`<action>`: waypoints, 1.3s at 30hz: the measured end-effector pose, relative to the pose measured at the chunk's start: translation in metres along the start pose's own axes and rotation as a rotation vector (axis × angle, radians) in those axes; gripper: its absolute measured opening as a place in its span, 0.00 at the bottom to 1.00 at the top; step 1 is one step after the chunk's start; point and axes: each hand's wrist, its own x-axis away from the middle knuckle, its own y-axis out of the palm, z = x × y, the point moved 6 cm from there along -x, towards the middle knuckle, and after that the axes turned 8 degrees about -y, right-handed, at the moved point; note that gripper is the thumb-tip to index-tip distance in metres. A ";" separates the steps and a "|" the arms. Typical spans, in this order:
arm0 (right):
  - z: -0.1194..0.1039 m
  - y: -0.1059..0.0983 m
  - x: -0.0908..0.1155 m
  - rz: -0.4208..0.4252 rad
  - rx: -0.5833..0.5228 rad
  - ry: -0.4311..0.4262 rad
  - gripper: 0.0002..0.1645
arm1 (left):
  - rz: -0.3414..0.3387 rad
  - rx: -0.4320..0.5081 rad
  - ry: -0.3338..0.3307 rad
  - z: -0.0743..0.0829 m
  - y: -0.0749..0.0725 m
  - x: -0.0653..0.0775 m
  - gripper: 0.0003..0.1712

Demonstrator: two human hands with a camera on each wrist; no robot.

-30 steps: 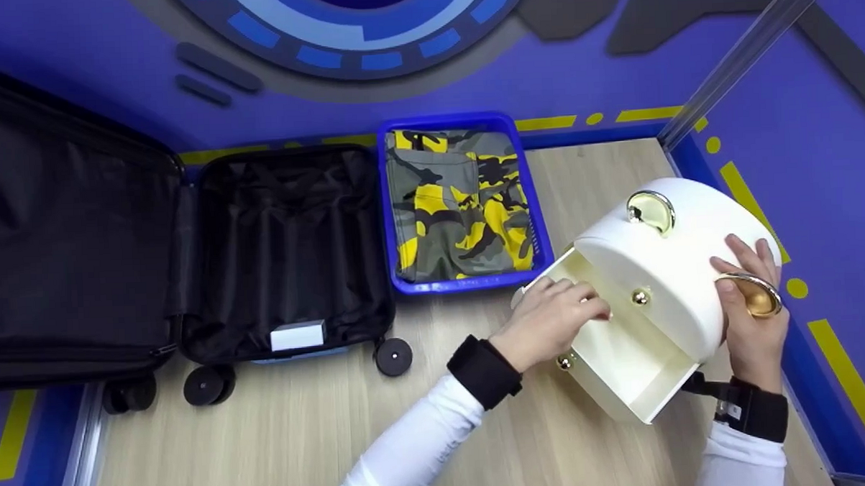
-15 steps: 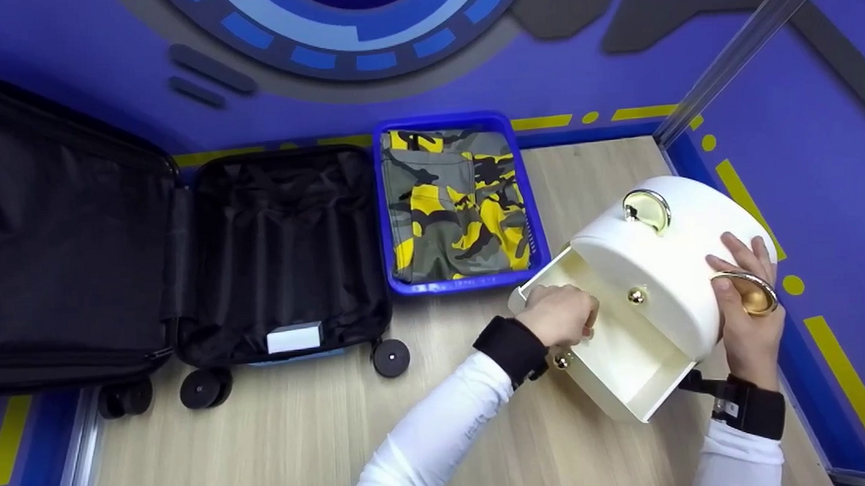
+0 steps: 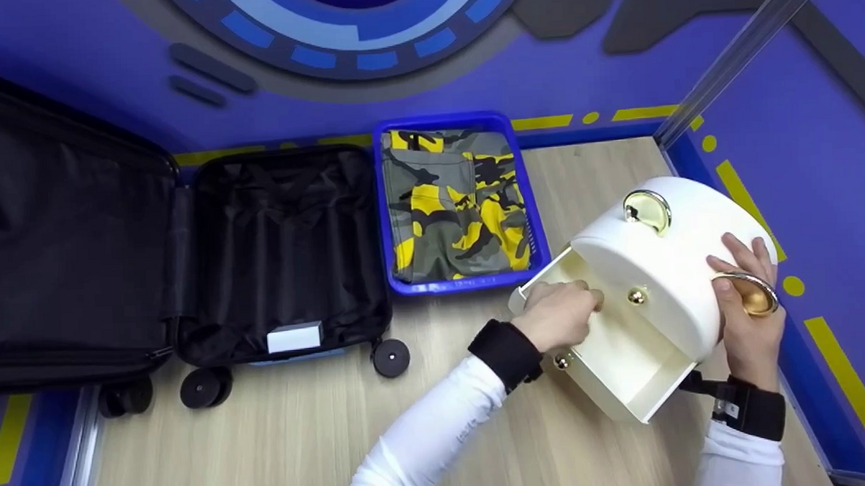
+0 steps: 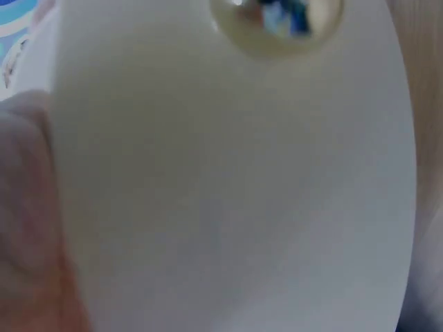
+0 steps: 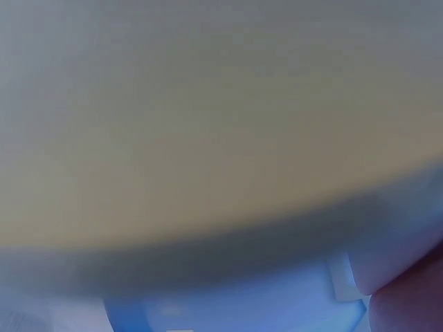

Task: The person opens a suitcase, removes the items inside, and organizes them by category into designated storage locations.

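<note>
A white rounded storage box (image 3: 681,245) with gold ear-shaped rings stands at the right, its drawer (image 3: 634,351) pulled out. My left hand (image 3: 559,314) reaches over the drawer's front into its far-left end, knuckles up; I cannot tell whether the hidden fingertips hold anything. The left wrist view is filled by the drawer front (image 4: 235,180) and its gold knob (image 4: 280,24), with part of the hand at the left edge. My right hand (image 3: 756,339) rests on the box's right side, fingers extended on the white surface beside a gold ring (image 3: 760,300).
A blue basket (image 3: 470,283) with folded yellow-and-grey camouflage cloth (image 3: 460,206) stands left of the box. An open black suitcase (image 3: 289,248) lies further left, with a small white box (image 3: 295,338) at its front edge. Printed blue walls enclose the wooden table (image 3: 281,450).
My left hand has moved slightly right and down into the drawer, knuckles turning upward, then shifted a little within it. The right hand stays in place on the box.
</note>
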 end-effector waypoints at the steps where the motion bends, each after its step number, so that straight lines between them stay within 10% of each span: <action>1: -0.002 0.001 0.000 0.000 -0.001 0.002 0.17 | 0.050 0.035 0.020 0.000 -0.004 0.004 0.19; 8: -0.008 0.007 0.001 -0.010 0.002 0.000 0.17 | 0.545 0.324 0.184 -0.018 -0.026 0.053 0.16; 13: 0.000 0.002 0.003 -0.011 0.013 -0.004 0.17 | 0.740 0.564 0.135 -0.047 0.002 0.092 0.12; 23: 0.003 -0.001 0.000 0.013 -0.019 -0.036 0.19 | 0.676 0.616 0.067 -0.040 0.076 0.104 0.17; 39: -0.007 0.008 0.000 -0.007 -0.010 0.004 0.19 | 0.673 0.542 0.062 -0.021 0.070 0.062 0.15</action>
